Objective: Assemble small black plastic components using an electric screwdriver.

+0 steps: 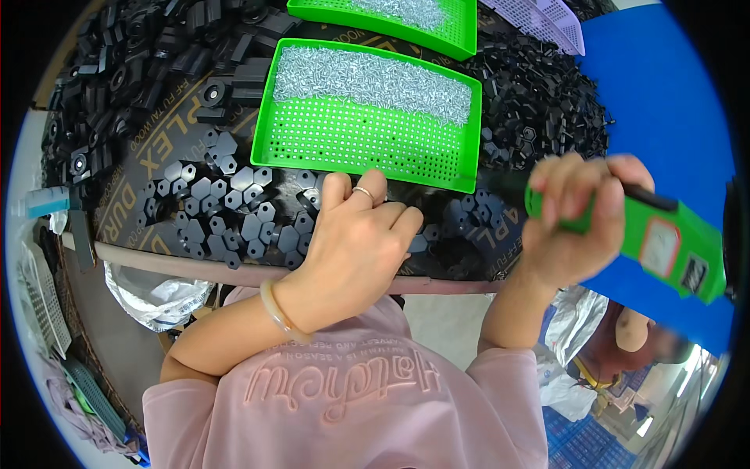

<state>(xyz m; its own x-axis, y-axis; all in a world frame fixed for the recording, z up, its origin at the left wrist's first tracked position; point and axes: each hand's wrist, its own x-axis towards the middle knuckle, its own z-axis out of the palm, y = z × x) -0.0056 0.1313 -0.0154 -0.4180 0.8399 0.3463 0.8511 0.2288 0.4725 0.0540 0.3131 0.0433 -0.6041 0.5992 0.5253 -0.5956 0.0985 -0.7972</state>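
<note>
My right hand (574, 211) is wrapped round a green and black cordless screwdriver (664, 242). Motion blurs this hand, and the tool's dark front end points left, toward the green tray. My left hand (363, 238), with a ring and a pale bangle, lies at the table's near side with its fingers curled in against the tray's front wall. Whatever those fingers hold is hidden beneath them. The green perforated tray (363, 168) has small silvery screws (367, 78) heaped along its far half. Flat black hexagonal pieces (215, 195) with small holed tabs lie left of my left hand.
Behind stands a second green tray (383, 27) with more screws. Black block-shaped parts (172, 62) crowd the far left. Small black parts (539, 94) are piled at right, below a lilac basket (543, 19). A blue surface (656, 86) adjoins the dark table's right side.
</note>
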